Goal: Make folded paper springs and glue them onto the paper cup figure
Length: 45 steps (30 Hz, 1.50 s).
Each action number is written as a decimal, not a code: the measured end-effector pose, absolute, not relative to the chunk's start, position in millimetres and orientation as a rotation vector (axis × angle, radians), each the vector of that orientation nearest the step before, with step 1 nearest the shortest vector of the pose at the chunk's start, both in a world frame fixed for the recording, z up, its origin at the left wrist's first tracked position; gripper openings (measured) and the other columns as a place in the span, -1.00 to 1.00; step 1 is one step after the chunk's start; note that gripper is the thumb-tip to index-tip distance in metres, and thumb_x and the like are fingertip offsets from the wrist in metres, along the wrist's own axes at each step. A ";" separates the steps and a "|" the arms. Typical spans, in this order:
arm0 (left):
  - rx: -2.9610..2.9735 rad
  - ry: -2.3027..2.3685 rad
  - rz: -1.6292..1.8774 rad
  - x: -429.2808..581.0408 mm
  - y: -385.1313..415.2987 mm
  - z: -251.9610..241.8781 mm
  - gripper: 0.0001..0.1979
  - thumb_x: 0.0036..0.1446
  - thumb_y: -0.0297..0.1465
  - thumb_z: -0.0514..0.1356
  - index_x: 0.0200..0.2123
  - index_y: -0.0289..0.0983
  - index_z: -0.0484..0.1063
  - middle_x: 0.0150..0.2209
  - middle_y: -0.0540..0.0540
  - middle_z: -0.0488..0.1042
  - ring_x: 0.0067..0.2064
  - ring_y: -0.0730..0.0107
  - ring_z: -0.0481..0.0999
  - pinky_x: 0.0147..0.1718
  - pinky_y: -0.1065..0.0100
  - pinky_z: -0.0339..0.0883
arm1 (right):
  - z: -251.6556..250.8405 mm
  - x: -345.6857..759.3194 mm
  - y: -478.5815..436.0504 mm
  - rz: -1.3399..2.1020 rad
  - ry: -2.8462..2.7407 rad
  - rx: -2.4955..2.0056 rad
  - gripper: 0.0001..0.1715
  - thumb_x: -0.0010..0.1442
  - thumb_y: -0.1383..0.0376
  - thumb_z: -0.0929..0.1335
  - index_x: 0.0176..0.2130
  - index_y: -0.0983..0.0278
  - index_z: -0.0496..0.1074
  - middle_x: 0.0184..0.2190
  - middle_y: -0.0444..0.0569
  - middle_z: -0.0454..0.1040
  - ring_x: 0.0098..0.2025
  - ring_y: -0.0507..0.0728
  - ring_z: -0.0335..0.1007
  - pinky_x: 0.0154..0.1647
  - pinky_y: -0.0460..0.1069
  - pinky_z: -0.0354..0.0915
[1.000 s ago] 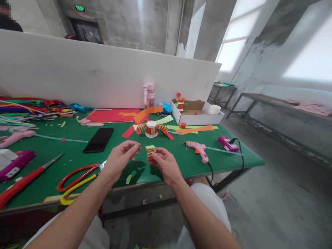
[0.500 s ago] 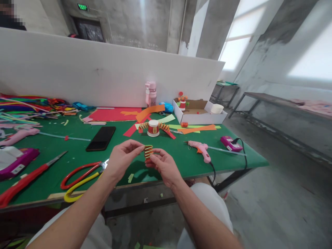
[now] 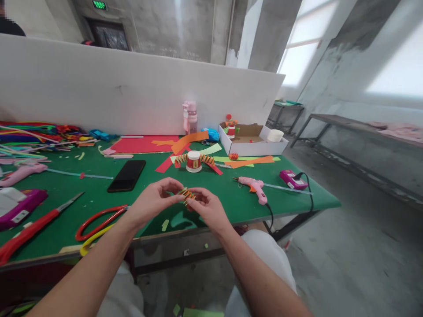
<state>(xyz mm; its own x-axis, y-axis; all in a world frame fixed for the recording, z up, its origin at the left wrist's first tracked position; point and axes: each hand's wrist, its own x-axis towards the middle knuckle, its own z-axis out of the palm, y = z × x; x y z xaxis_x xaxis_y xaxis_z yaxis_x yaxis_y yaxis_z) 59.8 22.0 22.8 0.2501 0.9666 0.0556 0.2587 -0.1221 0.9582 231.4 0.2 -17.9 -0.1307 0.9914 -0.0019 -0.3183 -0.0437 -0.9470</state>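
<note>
Between my hands, above the front edge of the green table (image 3: 211,193), is a small accordion-folded paper strip (image 3: 187,195) in orange and green. My left hand (image 3: 161,196) pinches its left end with thumb and fingers. The other end is gripped by my right hand (image 3: 206,206), whose fingers cover part of the folds. Just beyond stands an upside-down red and white paper cup (image 3: 194,162) with a folded paper arm (image 3: 207,159) sticking out on each side.
Scissors with red and yellow handles (image 3: 99,224) lie left, near a black phone (image 3: 127,176) and a red-handled cutting tool (image 3: 39,229). A pink glue gun (image 3: 253,187) with its cord lies right. Behind are a white box (image 3: 253,147), a pink bottle (image 3: 190,118) and paper strips (image 3: 253,163).
The folded strip has gone from upright and stretched to tilted and more squeezed together. Both hands have come slightly closer together around it.
</note>
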 end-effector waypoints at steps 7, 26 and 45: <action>1.549 1.155 0.918 56.6 22.7 18.5 -0.64 -0.14 -0.18 0.39 -0.27 -0.23 0.51 -0.28 -0.09 0.57 -0.24 0.28 0.52 -0.24 0.31 0.39 | -20.7 229.9 1.6 1.399 -1.137 -0.938 -0.64 -0.10 0.20 0.51 -0.24 0.23 0.52 -0.38 -0.12 0.56 -0.36 0.04 0.46 -0.29 -0.05 0.38; 1.357 1.116 1.054 63.4 21.4 16.7 -0.57 -0.24 -0.16 0.45 -0.30 -0.25 0.50 -0.30 -0.12 0.60 -0.22 0.22 0.55 -0.24 0.25 0.42 | -22.6 227.0 0.2 1.599 -0.882 -0.866 -0.51 -0.16 0.08 0.57 -0.25 0.26 0.50 -0.44 -0.16 0.53 -0.43 -0.01 0.42 -0.33 -0.07 0.40; 1.995 1.258 1.303 57.7 21.0 15.9 -0.77 0.01 -0.20 0.30 -0.28 -0.19 0.57 -0.30 -0.05 0.57 -0.34 0.36 0.46 -0.30 0.33 0.36 | -19.7 226.8 2.7 1.692 -0.541 -0.750 -0.46 -0.28 0.12 0.63 -0.33 0.31 0.48 -0.37 -0.11 0.60 -0.34 0.01 0.55 -0.26 -0.14 0.48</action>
